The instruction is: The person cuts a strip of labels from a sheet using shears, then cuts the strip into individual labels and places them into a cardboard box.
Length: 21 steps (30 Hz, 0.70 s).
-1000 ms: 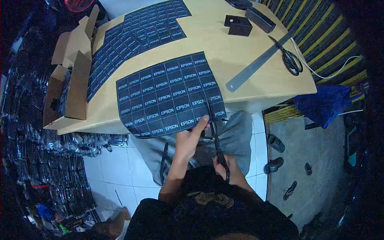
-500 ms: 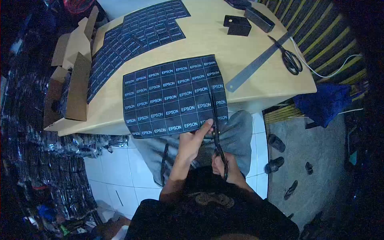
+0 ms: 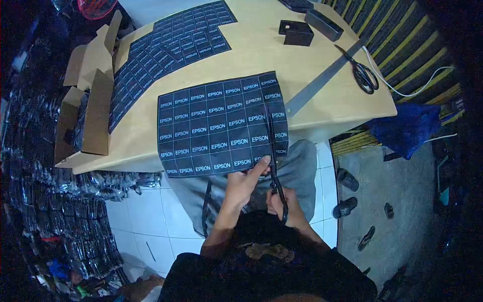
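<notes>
A dark sheet (image 3: 214,126) printed with rows of EPSON labels lies partly on the table and hangs over its front edge. My left hand (image 3: 245,186) grips the sheet's lower edge, thumb on top and fingers beneath. In my right hand (image 3: 283,204) are black scissors (image 3: 274,173), closed around their handles. The long blades run up the sheet near its right side, between the last two label columns. A narrow strip of labels lies to the right of the blades.
More label sheets (image 3: 193,30) spread across the table (image 3: 251,58) at back left. An open cardboard box (image 3: 98,110) stands at the left edge. At right are a metal ruler (image 3: 322,83), second scissors (image 3: 363,75), a black bracket (image 3: 298,34) and a black block (image 3: 324,25).
The sheet has shifted slightly right and down. My left hand and the scissors moved a little with it, and the handles tilt slightly differently.
</notes>
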Each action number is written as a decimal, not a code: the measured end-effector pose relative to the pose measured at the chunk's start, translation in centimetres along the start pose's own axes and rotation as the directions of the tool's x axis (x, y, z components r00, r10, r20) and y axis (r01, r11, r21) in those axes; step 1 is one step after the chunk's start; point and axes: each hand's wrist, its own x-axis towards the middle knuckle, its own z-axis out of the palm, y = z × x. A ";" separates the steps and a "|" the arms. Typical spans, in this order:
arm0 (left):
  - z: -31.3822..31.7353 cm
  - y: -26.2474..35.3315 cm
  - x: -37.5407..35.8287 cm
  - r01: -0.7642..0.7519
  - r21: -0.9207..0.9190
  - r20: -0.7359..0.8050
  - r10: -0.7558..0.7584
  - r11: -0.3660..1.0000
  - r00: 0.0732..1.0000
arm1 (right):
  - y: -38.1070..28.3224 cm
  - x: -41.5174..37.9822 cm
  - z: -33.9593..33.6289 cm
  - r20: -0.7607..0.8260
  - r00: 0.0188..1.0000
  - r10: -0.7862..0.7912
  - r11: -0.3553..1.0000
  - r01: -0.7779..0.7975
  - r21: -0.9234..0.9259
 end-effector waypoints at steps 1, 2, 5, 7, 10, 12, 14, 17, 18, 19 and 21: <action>0.0 -0.1 0.0 0.009 -0.018 -0.001 -0.009 1.000 1.000 | -0.2 0.0 0.2 -0.001 1.000 0.001 1.000 -0.001 0.000; 0.0 -0.1 0.0 0.018 -0.037 -0.002 -0.018 0.999 1.000 | -0.5 0.0 0.6 0.001 0.999 0.052 0.996 -0.052 0.070; -0.2 -0.3 0.1 -0.008 -0.025 0.008 0.008 1.000 1.000 | -0.2 0.0 0.5 -0.009 0.995 0.095 0.993 -0.094 0.066; -0.2 -0.4 0.1 -0.018 -0.047 0.010 0.018 0.999 1.000 | -0.3 0.0 0.4 -0.024 0.996 0.086 0.996 -0.087 -0.008; -0.3 -0.4 0.2 -0.003 0.003 0.016 0.002 1.000 1.000 | -0.9 0.2 0.4 -0.048 0.994 0.101 0.995 -0.100 0.024; -0.3 -0.4 -0.1 0.003 -0.031 0.027 -0.002 1.000 1.000 | -0.5 0.4 0.2 -0.040 0.999 -0.018 0.999 0.016 -0.046; -0.2 -0.4 -0.4 0.000 0.004 0.025 -0.001 1.000 1.000 | -1.3 0.5 0.4 -0.069 0.998 -0.014 0.999 0.012 -0.035; -0.2 -0.5 -0.4 -0.012 0.025 0.040 0.011 1.000 0.999 | -1.7 0.9 0.1 -0.092 0.996 -0.003 0.999 -0.002 -0.049; -0.2 -0.6 -0.4 -0.021 0.011 0.056 0.020 1.000 0.998 | -1.7 1.0 0.0 -0.087 0.996 0.005 0.997 -0.011 -0.075; -0.2 -0.6 -0.4 -0.020 0.010 0.056 0.020 1.000 0.998 | -1.9 1.0 0.0 -0.087 0.996 0.006 0.997 -0.012 -0.076; 0.1 -0.3 -0.5 -0.003 0.018 0.011 0.003 1.000 1.000 | -2.7 0.9 0.2 -0.125 0.989 0.080 0.994 -0.089 -0.067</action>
